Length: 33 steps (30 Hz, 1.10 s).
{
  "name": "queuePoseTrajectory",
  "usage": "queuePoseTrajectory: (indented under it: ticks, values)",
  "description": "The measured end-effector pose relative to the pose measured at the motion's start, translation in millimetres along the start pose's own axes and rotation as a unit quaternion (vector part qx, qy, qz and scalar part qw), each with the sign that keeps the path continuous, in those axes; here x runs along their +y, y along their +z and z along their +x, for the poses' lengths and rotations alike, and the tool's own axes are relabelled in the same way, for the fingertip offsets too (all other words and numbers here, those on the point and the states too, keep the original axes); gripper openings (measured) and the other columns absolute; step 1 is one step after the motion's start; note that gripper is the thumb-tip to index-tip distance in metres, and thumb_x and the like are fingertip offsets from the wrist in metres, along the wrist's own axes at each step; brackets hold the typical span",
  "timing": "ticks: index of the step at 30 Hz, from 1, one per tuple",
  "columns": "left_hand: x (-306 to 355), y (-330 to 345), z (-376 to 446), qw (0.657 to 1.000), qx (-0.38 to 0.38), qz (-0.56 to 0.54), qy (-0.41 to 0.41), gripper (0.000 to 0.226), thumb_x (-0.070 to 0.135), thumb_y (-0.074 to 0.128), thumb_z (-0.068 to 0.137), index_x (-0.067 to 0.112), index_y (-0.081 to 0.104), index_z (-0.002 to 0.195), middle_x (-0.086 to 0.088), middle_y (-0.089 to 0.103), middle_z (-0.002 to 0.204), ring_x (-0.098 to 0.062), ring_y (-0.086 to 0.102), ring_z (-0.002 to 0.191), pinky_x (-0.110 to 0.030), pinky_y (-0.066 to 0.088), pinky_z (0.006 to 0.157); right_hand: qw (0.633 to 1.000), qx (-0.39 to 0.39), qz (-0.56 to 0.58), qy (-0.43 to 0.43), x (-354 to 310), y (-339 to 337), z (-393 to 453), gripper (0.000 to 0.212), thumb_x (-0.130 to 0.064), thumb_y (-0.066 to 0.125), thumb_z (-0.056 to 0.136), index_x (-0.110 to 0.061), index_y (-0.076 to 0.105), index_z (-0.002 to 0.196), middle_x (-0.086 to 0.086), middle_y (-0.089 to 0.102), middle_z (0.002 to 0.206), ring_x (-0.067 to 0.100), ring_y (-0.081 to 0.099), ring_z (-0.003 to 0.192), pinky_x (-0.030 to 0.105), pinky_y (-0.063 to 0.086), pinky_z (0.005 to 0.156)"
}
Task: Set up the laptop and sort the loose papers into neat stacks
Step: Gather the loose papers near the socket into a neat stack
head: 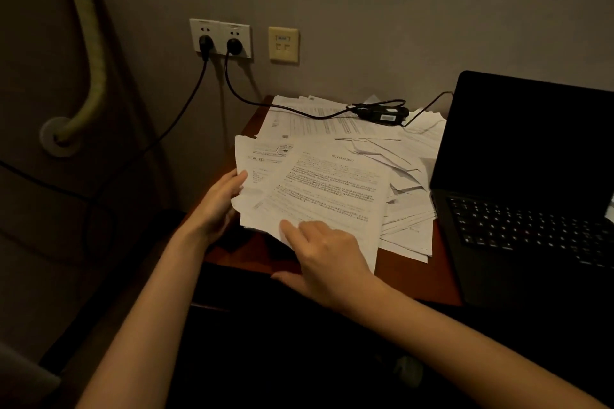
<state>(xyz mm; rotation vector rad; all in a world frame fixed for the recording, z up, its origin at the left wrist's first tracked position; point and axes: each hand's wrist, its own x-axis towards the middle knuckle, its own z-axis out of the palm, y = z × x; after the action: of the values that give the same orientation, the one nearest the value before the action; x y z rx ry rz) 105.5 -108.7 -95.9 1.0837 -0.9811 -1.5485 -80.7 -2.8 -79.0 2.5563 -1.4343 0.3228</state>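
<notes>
Left hand (221,201) grips the left edge of a fanned sheaf of papers (319,189) above the worktop (412,271); right hand (327,254) appears to pinch its near edge. Sheets are light, limp and slippery: support both edges. Laptop (525,196) stands open, right.

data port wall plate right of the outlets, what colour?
Cream-yellow wall plate, unlike the white outlets; head view, the only one.

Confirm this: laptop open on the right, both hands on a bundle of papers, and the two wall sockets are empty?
Not quite. The head view shows both wall sockets with black plugs in them. The laptop is open on the right; the left hand and right hand hold the papers.
</notes>
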Motion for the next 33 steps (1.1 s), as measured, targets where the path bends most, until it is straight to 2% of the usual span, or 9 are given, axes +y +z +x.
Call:
queuePoseTrajectory:
  ticks: [4, 8, 11, 16, 20, 23, 26, 30, 33]
  values:
    - [6, -1, 4, 0.996, 0.016, -0.063, -0.058, 0.026, 0.028, 0.043, 0.1, 0.011, 0.058, 0.113, -0.009, 0.063, 0.101, -0.023, 0.063, 0.098, -0.031, 0.054, 0.074, 0.998, -0.065, 0.017, 0.015, 0, -7, 2, 0.03, -0.024, 0.046, 0.098, -0.013, 0.038, 0.124, 0.008, 0.061, 0.108, 0.03, 0.058, 0.094, 0.034, 0.034, 0.064]
    - [17, 3, 4, 0.991, 0.031, -0.081, -0.106, 0.03, 0.028, 0.043, 0.1, 0.015, 0.054, 0.124, -0.012, 0.065, 0.112, -0.026, 0.065, 0.101, -0.034, 0.06, 0.065, 0.991, -0.111, -0.048, 0.063, 7, -12, 8, 0.053, 0.001, 0.047, 0.088, -0.006, 0.028, 0.137, 0.01, 0.06, 0.11, 0.031, 0.058, 0.098, 0.033, 0.03, 0.065]
    - [22, 7, 5, 0.99, 0.058, -0.04, -0.119, 0.023, 0.013, 0.044, 0.1, 0.007, 0.051, 0.121, -0.01, 0.065, 0.105, -0.022, 0.067, 0.092, -0.029, 0.059, 0.058, 0.986, -0.132, -0.053, 0.09, 11, -22, 10, 0.042, 0.005, 0.044, 0.086, -0.006, 0.038, 0.126, 0.01, 0.059, 0.113, 0.032, 0.059, 0.099, 0.032, 0.029, 0.066]
    - [25, 6, 4, 0.992, 0.072, -0.039, -0.101, 0.03, 0.024, 0.036, 0.104, 0.008, 0.06, 0.098, -0.007, 0.068, 0.076, -0.015, 0.068, 0.06, -0.02, 0.052, 0.048, 0.993, 0.106, -0.059, 0.0, 16, -17, 0, 0.049, 0.003, 0.07, 0.063, -0.002, 0.065, 0.111, 0.013, 0.069, 0.094, 0.023, 0.068, 0.07, 0.027, 0.048, 0.047]
    - [25, -7, 5, 0.991, 0.021, -0.066, -0.117, 0.056, 0.057, 0.031, 0.096, 0.012, 0.062, 0.11, -0.013, 0.071, 0.105, -0.031, 0.067, 0.1, -0.041, 0.056, 0.078, 0.994, 0.087, -0.02, -0.056, 37, 11, 7, 0.028, -0.008, 0.073, 0.07, -0.008, 0.07, 0.098, 0.007, 0.069, 0.085, 0.021, 0.067, 0.069, 0.026, 0.053, 0.05]
    - [21, 0, 7, 0.993, 0.026, 0.001, -0.112, 0.034, 0.031, 0.055, 0.094, 0.012, 0.058, 0.122, -0.01, 0.068, 0.115, -0.027, 0.067, 0.102, -0.04, 0.053, 0.085, 0.997, 0.019, 0.061, -0.034, 49, 19, 12, 0.03, -0.018, 0.046, 0.077, -0.013, 0.071, 0.094, 0.001, 0.07, 0.083, 0.02, 0.068, 0.069, 0.025, 0.052, 0.045]
    - [11, 11, 3, 0.984, 0.081, 0.158, -0.012, 0.027, -0.001, 0.062, 0.087, 0.017, 0.058, 0.106, -0.005, 0.064, 0.117, -0.018, 0.063, 0.098, -0.03, 0.052, 0.075, 0.988, -0.023, 0.15, -0.039, 52, 17, 18, 0.033, -0.021, 0.05, 0.083, -0.013, 0.069, 0.108, 0.004, 0.072, 0.103, 0.025, 0.068, 0.091, 0.037, 0.058, 0.067]
    - [1, -6, -5, 0.972, 0.182, 0.129, 0.078, 0.04, -0.006, 0.069, 0.079, 0.003, 0.055, 0.116, -0.012, 0.062, 0.117, -0.023, 0.061, 0.099, -0.031, 0.049, 0.078, 0.973, -0.032, 0.225, 0.035, 65, 7, 16, 0.049, -0.052, 0.039, 0.094, -0.023, 0.057, 0.13, -0.005, 0.058, 0.131, 0.011, 0.049, 0.122, 0.028, 0.039, 0.101]
    - [1, -32, -16, 0.942, 0.269, 0.156, 0.123, 0.049, -0.005, 0.072, 0.077, -0.001, 0.051, 0.122, -0.016, 0.061, 0.121, -0.026, 0.061, 0.103, -0.034, 0.048, 0.083, 0.971, 0.008, 0.21, 0.118, 95, 6, 19, 0.041, -0.032, 0.047, 0.098, -0.021, 0.046, 0.138, -0.002, 0.049, 0.14, 0.014, 0.042, 0.129, 0.033, 0.034, 0.108]
